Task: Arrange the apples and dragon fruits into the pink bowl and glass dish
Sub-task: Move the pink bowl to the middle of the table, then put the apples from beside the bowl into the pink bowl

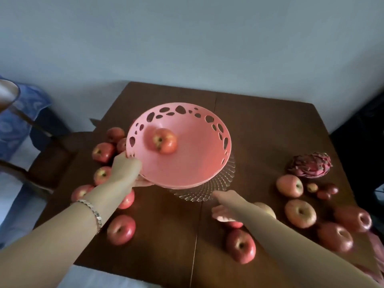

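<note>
One hand carries the work here: our left hand [126,169] grips the pink bowl [193,163] at its near-left rim, with the thumb over the pierced edge and the fingers curled underneath. The bowl is tilted with its inside turned toward us, and a single apple [163,143] lies blurred on its left slope.

Under the bowl's near-right edge we see the ribbed rim of the glass dish [197,194]. Whether the bowl touches the dish or hangs just above it, we cannot tell. Our right hand [226,206] holds nothing. Its fingers are stretched out flat toward the dish rim and stop just short of it.

Further out, loose apples lie on the brown table [259,125] on both sides. One cluster [103,152] crowds the left of the bowl, and another [300,216] is spread out on the right. A dragon fruit [309,165] sits at the far right, well apart from both vessels.

We judge that the step in hand is separating the bowl from the dish so that each can take fruit. The task looks barely begun, since only one apple is in place. The next move likely calls for the right hand to steady the dish while the left levels the bowl, so the apple does not roll out. The left hand then needs a bare patch to set the bowl down on, which is awkward with apples packed so close on that side.
</note>
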